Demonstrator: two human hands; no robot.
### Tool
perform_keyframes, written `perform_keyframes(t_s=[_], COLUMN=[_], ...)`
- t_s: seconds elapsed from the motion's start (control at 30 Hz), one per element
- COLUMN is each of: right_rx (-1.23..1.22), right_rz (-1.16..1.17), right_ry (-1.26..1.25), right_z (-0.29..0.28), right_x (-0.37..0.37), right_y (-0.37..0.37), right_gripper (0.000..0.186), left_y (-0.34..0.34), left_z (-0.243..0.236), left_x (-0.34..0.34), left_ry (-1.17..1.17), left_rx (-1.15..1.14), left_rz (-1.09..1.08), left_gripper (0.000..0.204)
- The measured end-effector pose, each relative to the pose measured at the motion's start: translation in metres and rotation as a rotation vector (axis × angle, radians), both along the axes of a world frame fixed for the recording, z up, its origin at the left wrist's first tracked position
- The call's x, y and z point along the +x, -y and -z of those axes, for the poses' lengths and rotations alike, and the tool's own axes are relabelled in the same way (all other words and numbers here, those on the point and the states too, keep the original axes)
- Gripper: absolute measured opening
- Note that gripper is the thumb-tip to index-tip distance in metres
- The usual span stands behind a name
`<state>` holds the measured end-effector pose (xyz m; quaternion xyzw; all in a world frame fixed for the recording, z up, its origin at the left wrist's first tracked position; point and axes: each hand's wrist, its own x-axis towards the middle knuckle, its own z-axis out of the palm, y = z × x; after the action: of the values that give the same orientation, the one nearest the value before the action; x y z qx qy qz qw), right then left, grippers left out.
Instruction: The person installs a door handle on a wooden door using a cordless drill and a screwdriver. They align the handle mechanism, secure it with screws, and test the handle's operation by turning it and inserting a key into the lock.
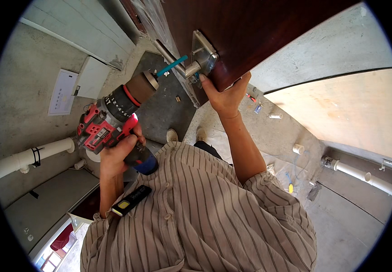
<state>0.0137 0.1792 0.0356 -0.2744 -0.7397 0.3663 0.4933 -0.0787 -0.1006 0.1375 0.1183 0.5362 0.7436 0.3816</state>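
My left hand (pixel 119 156) is wrapped around the grip of a red and black cordless drill (pixel 104 130), its long teal bit (pixel 171 66) pointing up-right toward a silver lever handle (pixel 167 51) on a square plate (pixel 205 52) on a dark red-brown door (pixel 241 25). The bit tip appears beside the lever; whether it touches I cannot tell. My right hand (pixel 227 95) grips the door's edge, thumb at the small metal parts below the lever and fingers behind the edge. A black work light (pixel 131 200) with a yellow panel is clipped on my striped shirt.
Dark mat (pixel 153 118) below, small tools (pixel 252 98) and a white cylinder (pixel 275 116) on the concrete floor (pixel 214 122). White pipes (pixel 32 158) run left and right (pixel 350 170). A white box (pixel 94 77) and paper (pixel 62 93) are at the left; a plywood panel (pixel 341 106) is at the right.
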Motion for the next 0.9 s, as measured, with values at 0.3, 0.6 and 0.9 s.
perform_keyframes(t_s=[0.3,0.6,0.9], right_rx=[0.017,0.015,0.015], right_rz=[0.003,0.004,-0.008], right_ry=[-0.002,0.007,0.02], right_z=[0.0002,-0.0014,-0.003], right_x=[0.0001,-0.0002,0.0022], right_y=[-0.0006,-0.0008,-0.0019], right_gripper=[0.103,0.103,0.103], left_y=[-0.0035,-0.0067,-0.0088], left_z=[-0.0001,-0.0023,0.0016], left_x=[0.0017,0.0029,0.0033], left_ry=[-0.025,-0.023,-0.028], left_rx=[0.011,-0.012,0.0], left_rz=[-0.007,-0.008,-0.004], left_gripper=[0.042,0.036,0.035])
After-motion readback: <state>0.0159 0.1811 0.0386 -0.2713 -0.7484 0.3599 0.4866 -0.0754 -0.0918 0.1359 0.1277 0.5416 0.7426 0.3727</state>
